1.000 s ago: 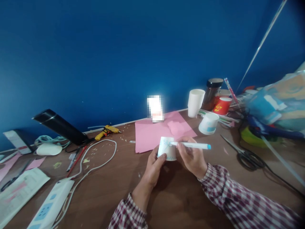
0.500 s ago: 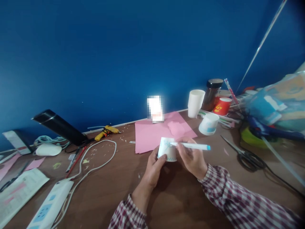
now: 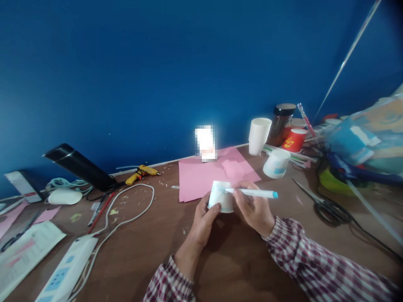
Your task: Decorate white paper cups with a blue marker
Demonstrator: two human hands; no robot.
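My left hand (image 3: 203, 220) grips a white paper cup (image 3: 219, 200), held upside down with its rim toward me. Pale blue drawn lines show on the cup's side, and a blue zigzag runs near the rim. Between the fingers of my right hand (image 3: 254, 207) is a white felt-tip pen (image 3: 258, 193) with a light blue end. Its tip is at the cup's side, where the blue lines are. Beyond my hands lie pink paper sheets (image 3: 193, 180) with a smaller pink piece (image 3: 233, 168) on top.
Right of the paper stand an upside-down white cup with blue marks (image 3: 276, 162), white paper cups (image 3: 259, 136) and a red cup (image 3: 295, 140). Scissors (image 3: 327, 207) lie at the right. Leftward are a yellow glue gun (image 3: 140, 174), a cable, a power strip (image 3: 64, 270) and a black bottle (image 3: 83, 170).
Hardly anything differs. Both hands keep their hold on the cup and the pen, with the pen tip still at the cup's side. The view has shifted very slightly.
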